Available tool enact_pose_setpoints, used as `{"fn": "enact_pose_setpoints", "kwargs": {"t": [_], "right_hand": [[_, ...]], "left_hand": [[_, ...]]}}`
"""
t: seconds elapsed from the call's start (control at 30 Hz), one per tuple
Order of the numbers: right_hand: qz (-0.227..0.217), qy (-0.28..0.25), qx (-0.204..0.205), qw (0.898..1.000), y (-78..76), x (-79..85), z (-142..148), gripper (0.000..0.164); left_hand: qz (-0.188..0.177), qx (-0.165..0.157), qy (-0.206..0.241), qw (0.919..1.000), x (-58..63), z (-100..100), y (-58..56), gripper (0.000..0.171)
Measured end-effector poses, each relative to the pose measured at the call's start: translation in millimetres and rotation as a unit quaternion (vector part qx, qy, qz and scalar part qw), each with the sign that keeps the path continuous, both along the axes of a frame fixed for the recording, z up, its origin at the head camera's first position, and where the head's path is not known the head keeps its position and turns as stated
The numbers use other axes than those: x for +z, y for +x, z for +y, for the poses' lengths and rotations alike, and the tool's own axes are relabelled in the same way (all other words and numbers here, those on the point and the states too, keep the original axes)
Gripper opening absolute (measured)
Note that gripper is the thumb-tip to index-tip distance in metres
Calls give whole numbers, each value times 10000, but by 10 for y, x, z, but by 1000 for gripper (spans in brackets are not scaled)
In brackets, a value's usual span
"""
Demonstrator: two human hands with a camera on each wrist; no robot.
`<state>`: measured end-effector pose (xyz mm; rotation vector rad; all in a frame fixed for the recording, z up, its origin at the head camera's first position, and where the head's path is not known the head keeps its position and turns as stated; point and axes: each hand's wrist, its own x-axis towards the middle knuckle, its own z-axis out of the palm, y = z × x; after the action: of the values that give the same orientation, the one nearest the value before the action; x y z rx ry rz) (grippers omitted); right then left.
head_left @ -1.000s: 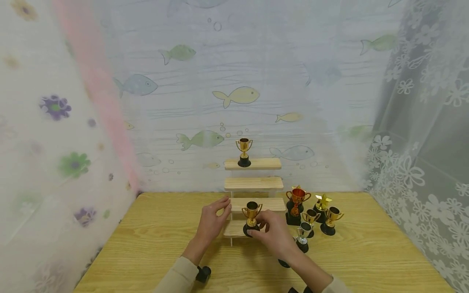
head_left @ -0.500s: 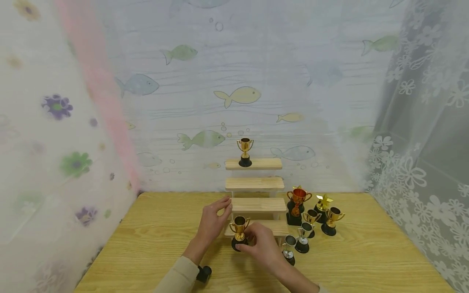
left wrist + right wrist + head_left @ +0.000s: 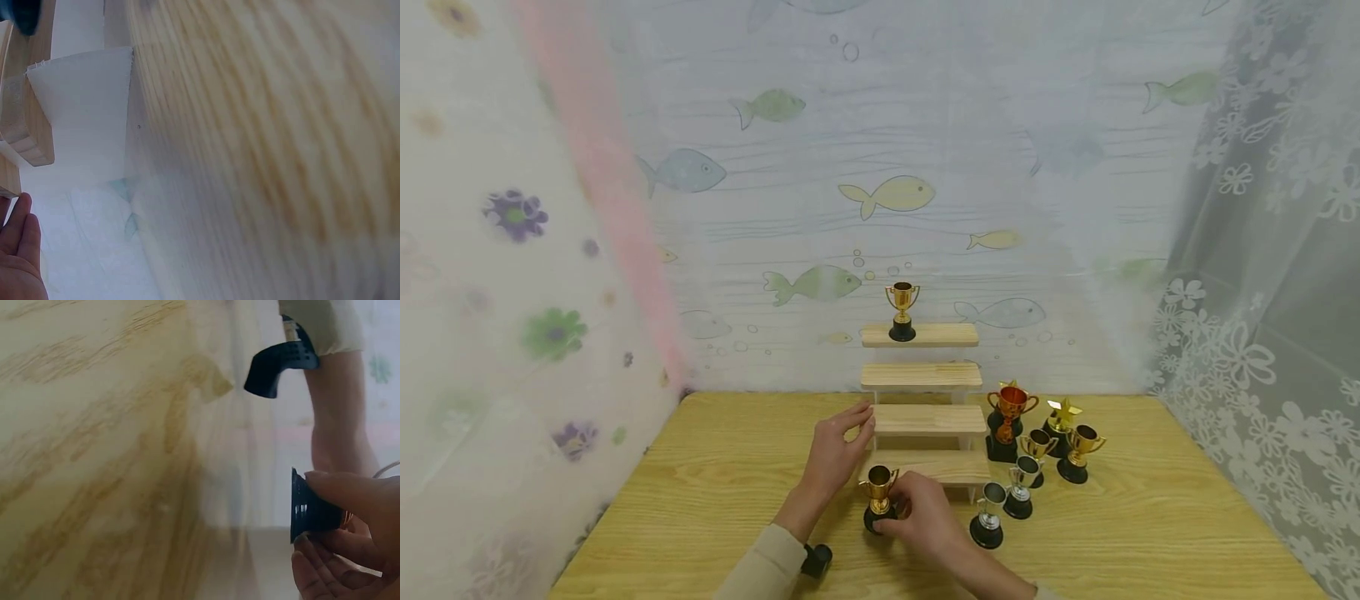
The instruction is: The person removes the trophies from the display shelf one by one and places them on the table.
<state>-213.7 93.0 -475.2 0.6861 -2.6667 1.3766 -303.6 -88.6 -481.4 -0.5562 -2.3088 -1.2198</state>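
Observation:
A small gold trophy cup (image 3: 879,481) with a black base is pinched by my right hand (image 3: 925,517), thumb and fingers at its base and stem. It is low in front of the bottom step of a wooden stepped stand (image 3: 928,418). In the right wrist view the black base (image 3: 312,509) shows between the fingers, over the tabletop. My left hand (image 3: 835,450) touches the left end of the stand's second step from the bottom. The left wrist view shows its straight fingers (image 3: 28,234) against the plank's edge. Another gold trophy cup (image 3: 902,300) stands on the top step.
Right of the stand are a red trophy cup (image 3: 1011,404), a gold star trophy (image 3: 1063,414), two gold cups (image 3: 1082,442) and two silver cups (image 3: 992,500). A black wrist device (image 3: 816,561) is at the left sleeve. A fish-patterned curtain (image 3: 760,217) hangs behind the table.
My right hand has brought the gold trophy cup down and to the left, from before the middle steps to before the bottom step. The left hand has stayed put.

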Motion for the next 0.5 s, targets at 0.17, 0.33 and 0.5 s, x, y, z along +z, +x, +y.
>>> {"fn": "enact_pose_setpoints", "kwargs": {"t": [0.17, 0.33, 0.5], "right_hand": [[-107, 66, 95, 9999, -8, -46, -25, 23], [-165, 28, 223, 9996, -19, -92, -61, 21], [-238, -38, 347, 9991, -20, -119, -97, 21]], "left_hand": [[-16, -37, 23, 10000, -6, -1, -4, 31], [-78, -35, 17, 10000, -4, -6, -11, 31], [-105, -15, -19, 9999, -6, -10, -10, 31]]}}
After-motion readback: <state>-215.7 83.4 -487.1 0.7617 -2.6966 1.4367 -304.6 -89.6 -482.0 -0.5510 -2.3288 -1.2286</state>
